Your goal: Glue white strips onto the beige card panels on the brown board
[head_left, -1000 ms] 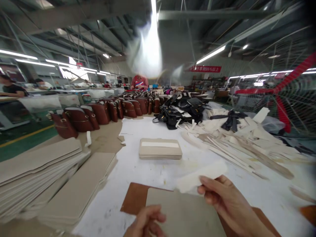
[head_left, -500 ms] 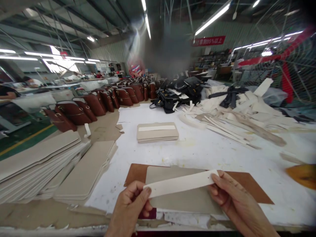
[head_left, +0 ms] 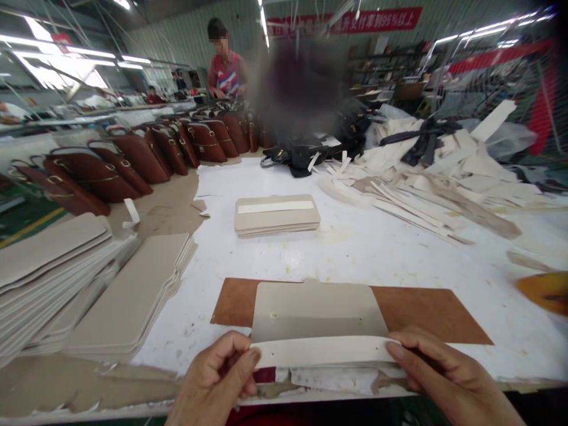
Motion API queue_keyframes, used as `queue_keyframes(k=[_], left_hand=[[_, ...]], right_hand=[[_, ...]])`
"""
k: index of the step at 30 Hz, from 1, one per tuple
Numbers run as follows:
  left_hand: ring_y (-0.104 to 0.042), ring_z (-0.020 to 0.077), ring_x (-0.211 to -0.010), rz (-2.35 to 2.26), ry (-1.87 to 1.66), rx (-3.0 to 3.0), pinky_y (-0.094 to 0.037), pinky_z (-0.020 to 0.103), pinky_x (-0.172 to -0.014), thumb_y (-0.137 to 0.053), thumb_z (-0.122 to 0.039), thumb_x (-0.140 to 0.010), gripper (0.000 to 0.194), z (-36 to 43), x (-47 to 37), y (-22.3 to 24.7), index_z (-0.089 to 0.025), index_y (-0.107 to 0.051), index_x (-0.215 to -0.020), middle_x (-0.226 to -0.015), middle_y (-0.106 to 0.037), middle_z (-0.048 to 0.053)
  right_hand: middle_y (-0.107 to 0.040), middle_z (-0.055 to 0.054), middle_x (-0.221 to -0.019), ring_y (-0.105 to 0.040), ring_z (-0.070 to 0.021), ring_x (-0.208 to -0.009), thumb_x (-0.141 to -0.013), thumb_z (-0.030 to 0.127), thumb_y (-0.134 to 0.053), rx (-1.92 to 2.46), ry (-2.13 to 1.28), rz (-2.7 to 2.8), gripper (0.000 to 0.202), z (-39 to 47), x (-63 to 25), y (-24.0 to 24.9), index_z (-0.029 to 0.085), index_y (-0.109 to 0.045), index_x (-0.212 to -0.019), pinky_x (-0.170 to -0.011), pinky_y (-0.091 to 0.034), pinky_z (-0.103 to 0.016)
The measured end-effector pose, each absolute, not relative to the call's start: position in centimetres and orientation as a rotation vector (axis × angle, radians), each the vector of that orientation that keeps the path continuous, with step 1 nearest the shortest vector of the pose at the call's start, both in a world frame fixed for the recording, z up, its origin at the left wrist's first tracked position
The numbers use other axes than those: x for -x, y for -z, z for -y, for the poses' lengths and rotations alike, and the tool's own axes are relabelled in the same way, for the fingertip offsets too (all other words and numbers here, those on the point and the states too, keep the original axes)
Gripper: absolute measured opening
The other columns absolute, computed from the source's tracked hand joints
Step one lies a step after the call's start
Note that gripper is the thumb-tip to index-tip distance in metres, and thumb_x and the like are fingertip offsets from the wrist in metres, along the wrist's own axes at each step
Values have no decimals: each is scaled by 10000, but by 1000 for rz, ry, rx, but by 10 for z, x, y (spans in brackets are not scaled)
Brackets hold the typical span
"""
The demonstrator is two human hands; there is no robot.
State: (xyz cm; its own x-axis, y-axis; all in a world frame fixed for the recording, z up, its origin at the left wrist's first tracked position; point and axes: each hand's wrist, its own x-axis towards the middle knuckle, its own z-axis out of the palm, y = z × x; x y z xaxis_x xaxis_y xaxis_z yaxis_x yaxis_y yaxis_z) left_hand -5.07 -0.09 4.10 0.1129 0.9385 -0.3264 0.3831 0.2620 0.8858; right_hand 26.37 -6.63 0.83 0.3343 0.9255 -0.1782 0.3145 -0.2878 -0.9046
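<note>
A: I log both hands pinching the white strip [head_left: 323,351] — left hand [head_left: 216,378] on its left end, right hand [head_left: 437,374] on its right — along the near edge of the grey panel [head_left: 317,310].

B: Risk — uneven tension could skew it. Brown sheet [head_left: 417,307] beneath; panel stacks [head_left: 128,296] left, scrap strips [head_left: 421,201] far right, nothing obstructs.

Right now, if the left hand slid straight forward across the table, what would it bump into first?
Probably the grey board lying on the brown sheet, just ahead of the left hand, which pinches the white strip. Depth is hard to judge.
</note>
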Motion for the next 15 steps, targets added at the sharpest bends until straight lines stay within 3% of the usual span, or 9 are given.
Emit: queue_keyframes(k=[2, 5, 15], left_hand=[[-562, 152, -569, -1492, -649, -1333, -440, 240, -603, -658, -624, -871, 416, -5, 49, -41, -242, -631, -707, -564, -624, -43], [-529, 147, -549, -1534, -650, -1386, -407, 234, -579, -657, -600, -875, 398, -16, 47, -37, -240, -626, -708, -550, -584, -53], [-464, 145, -606, -1611, -704, -1681, -355, 237, -586, -611, -565, -920, 439, -35, 44, -25, -228, -552, -645, -616, -478, -47]], right_hand=[[-702, -14, -858, -619, -223, -746, -899, 705, -655, 1829, -917, 1139, 408, 58, -269, -5, 312, -767, -914, -637, -502, -285], [-717, -23, -808, -655, -248, -710, -837, 711, -674, 1899, -778, 1205, 428, 43, -274, 1, 297, -734, -932, -618, -502, -328], [-646, 20, -711, -582, -204, -645, -908, 566, -609, 1999, -595, 1260, 284, 28, -262, 1, 285, -623, -874, -645, -435, -345]])
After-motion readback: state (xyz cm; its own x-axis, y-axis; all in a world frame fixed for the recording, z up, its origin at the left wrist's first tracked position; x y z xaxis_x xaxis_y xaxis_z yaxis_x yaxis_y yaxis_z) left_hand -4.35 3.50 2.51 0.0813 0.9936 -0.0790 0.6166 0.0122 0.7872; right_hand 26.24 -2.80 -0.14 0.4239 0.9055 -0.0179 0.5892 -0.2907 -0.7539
